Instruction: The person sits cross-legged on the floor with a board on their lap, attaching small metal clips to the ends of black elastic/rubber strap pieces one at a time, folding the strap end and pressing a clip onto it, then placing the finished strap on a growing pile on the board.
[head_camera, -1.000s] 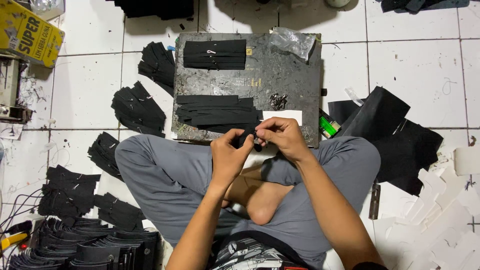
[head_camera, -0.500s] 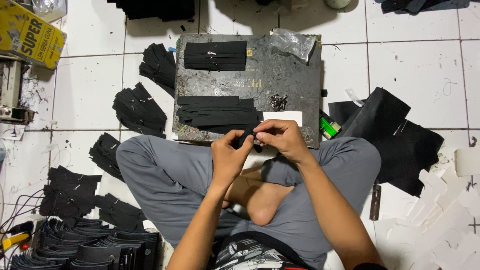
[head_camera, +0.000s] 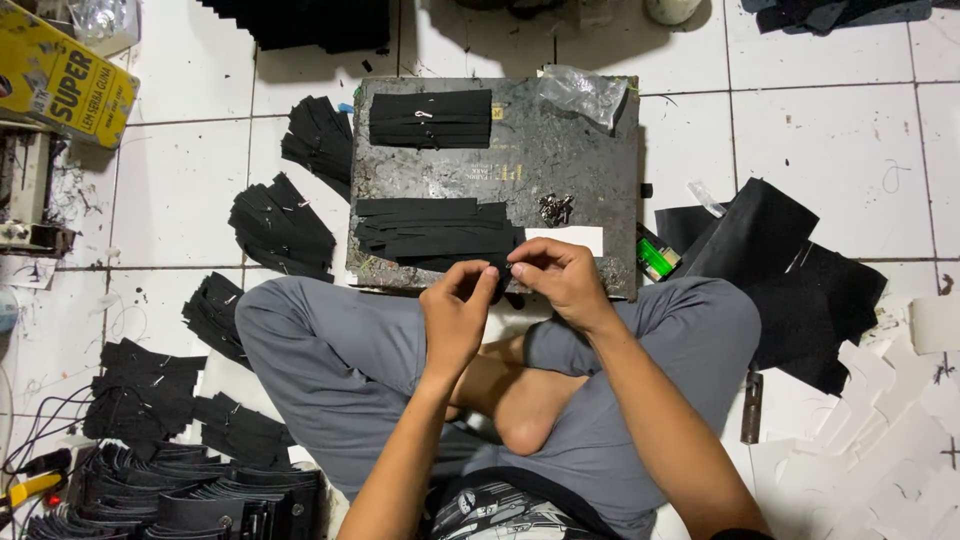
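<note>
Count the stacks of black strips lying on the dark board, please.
2. One stack lies at the far left of the board; the other stack lies nearer, beside the hands, which may hide more.

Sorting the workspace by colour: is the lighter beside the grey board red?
No, the lighter lying on the floor at the right edge of the grey board is bright green.

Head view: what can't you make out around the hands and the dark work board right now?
- Small black piece: pinched between left hand and right hand; fingers cover most of it.
- Metal bits on the board: too small to identify.
- Black stack at top: cut off by the frame edge.
- Clear plastic bag: contents unreadable.
</note>
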